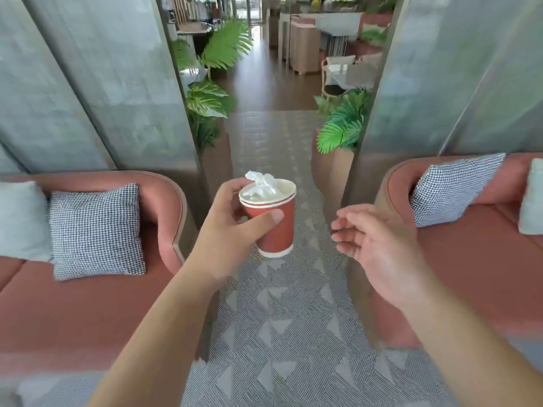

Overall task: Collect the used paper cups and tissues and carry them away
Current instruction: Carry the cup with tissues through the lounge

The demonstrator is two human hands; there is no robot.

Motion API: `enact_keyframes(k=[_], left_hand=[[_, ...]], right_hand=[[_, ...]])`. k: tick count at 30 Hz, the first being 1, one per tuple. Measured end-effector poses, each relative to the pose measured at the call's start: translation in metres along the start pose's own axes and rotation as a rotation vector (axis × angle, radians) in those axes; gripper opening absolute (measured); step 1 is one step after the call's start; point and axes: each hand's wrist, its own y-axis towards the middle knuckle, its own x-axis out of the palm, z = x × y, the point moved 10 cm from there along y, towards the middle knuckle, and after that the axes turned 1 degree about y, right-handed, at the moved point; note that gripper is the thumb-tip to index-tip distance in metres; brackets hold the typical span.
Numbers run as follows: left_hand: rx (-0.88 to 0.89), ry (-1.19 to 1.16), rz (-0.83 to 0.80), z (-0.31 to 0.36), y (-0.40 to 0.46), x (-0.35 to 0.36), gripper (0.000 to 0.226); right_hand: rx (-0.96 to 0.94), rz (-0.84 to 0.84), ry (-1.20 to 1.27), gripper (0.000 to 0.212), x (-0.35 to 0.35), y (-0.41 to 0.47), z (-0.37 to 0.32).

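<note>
1. Left hand has its fingers wrapped round the stacked red cups, held up over the carpet.
2. Crumpled tissue sits stuffed in the top cup.
3. Right hand is empty, fingers loose and apart.
4. Pink sofas sit on both sides.

Two hands show in the lower half of the frame: one left hand at centre, one right hand to its right. Two red paper cups, nested one inside the other as two rims show, stand at centre, with one crumpled white tissue in the top. Two pink sofas: one sofa at lower left, the other sofa at right. Two checked cushions: one checked cushion at left, the other checked cushion at right. Two pale plain cushions: one plain cushion at the far left edge, the other plain cushion at the far right edge.
</note>
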Motion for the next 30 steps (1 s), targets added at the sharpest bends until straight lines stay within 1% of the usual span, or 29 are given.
enact_keyframes(k=[4,7,11,14,16,18,22,24,27,30], left_hand=[[-0.012,-0.014,-0.046,-0.014,0.064,-0.012,0.067],[-0.015,-0.030,-0.032,-0.029,0.112,-0.023,0.065],[-0.025,-0.003,-0.025,-0.053,0.180,-0.031,0.061],[-0.026,0.025,-0.007,-0.070,0.237,-0.034,0.060],[-0.032,0.051,0.011,-0.081,0.277,-0.033,0.061],[-0.054,0.059,0.028,-0.092,0.320,-0.030,0.064],[-0.075,0.051,0.025,-0.108,0.409,-0.007,0.070],[-0.054,0.068,0.015,-0.109,0.452,0.007,0.068],[-0.006,0.095,-0.006,-0.107,0.508,0.023,0.058],[0.027,0.090,0.012,-0.101,0.559,0.021,0.060]], right_hand=[[-0.006,0.060,0.013,0.019,0.009,0.065,-0.002],[-0.010,0.043,0.013,0.009,0.021,0.114,-0.002],[-0.004,0.019,0.038,0.014,0.029,0.185,0.004],[-0.006,0.014,0.057,0.027,0.033,0.252,0.009],[0.010,0.000,0.089,0.014,0.036,0.299,0.011],[0.025,-0.025,0.115,0.009,0.038,0.346,0.010],[0.041,-0.013,0.119,0.016,0.023,0.433,-0.002],[0.035,0.018,0.126,0.017,0.012,0.474,-0.013],[0.040,0.027,0.153,0.016,0.001,0.523,-0.023],[0.044,0.006,0.162,0.016,-0.002,0.563,-0.030]])
